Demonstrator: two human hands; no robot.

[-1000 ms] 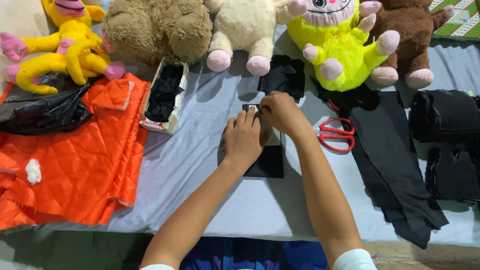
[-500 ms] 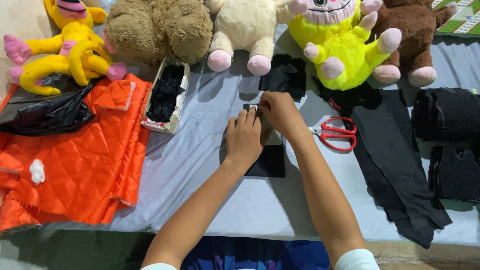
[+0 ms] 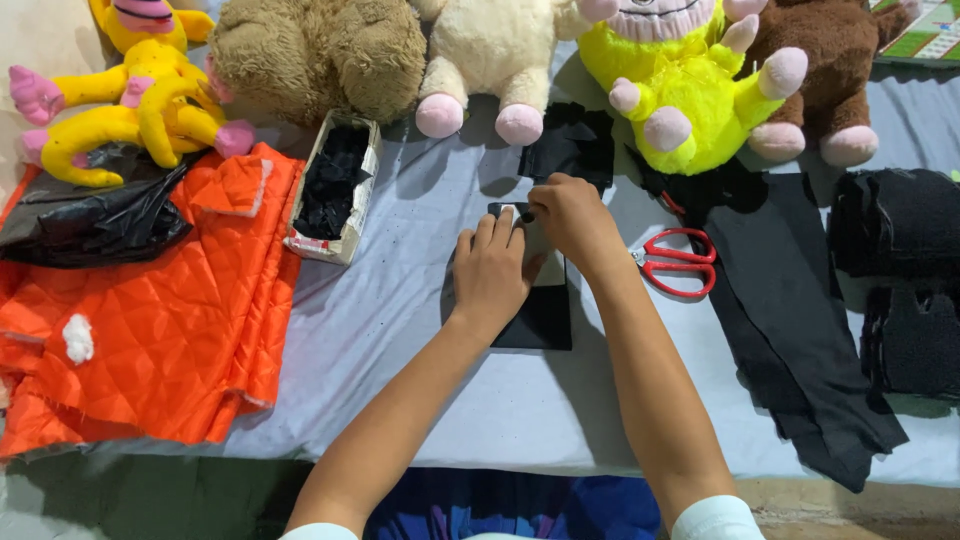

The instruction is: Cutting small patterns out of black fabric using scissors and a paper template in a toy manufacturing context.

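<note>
On the grey sheet, left hand (image 3: 490, 275) still presses flat, open, on the black rectangular fabric piece (image 3: 535, 318); right hand (image 3: 570, 215) remains pinched closed at its top edge: nothing has shifted.

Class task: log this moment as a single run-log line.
left hand: flat on black fabric piece | right hand: pinching its top edge | red scissors: beside, untouched
</note>
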